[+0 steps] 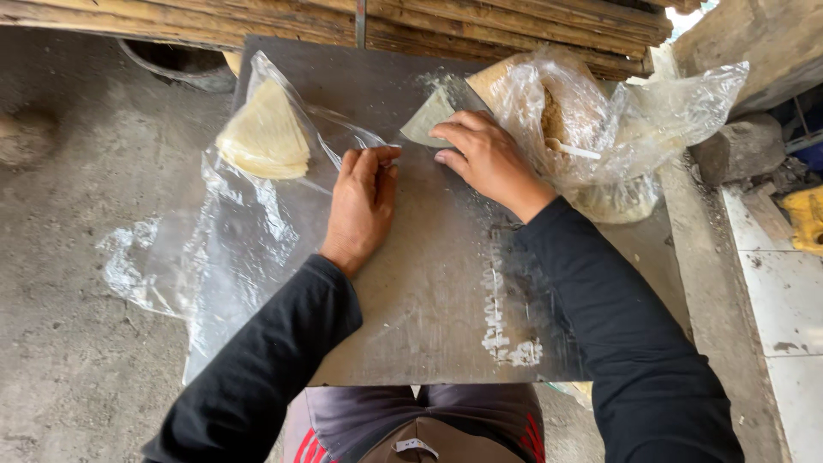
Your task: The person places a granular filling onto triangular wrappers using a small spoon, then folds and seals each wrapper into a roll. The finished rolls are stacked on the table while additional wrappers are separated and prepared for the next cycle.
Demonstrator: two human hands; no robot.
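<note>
A thin pale dough sheet [429,117], folded to a triangle, lies at the far side of a grey metal board [429,291]. My right hand [484,156] rests palm down with its fingertips on the sheet's near edge. My left hand [362,206] lies flat on the board just left of it, fingertips pointing toward the sheet and next to the edge of a clear plastic sheet [249,249]. A stack of folded pale triangles [264,135] sits on that plastic at the far left. Neither hand grips anything.
A crumpled clear plastic bag [617,129] with filling and a white spoon [574,151] sits at the far right of the board. Bamboo poles [480,26] run along the far side. White flour streaks [506,334] mark the board. Concrete floor lies left, tiles right.
</note>
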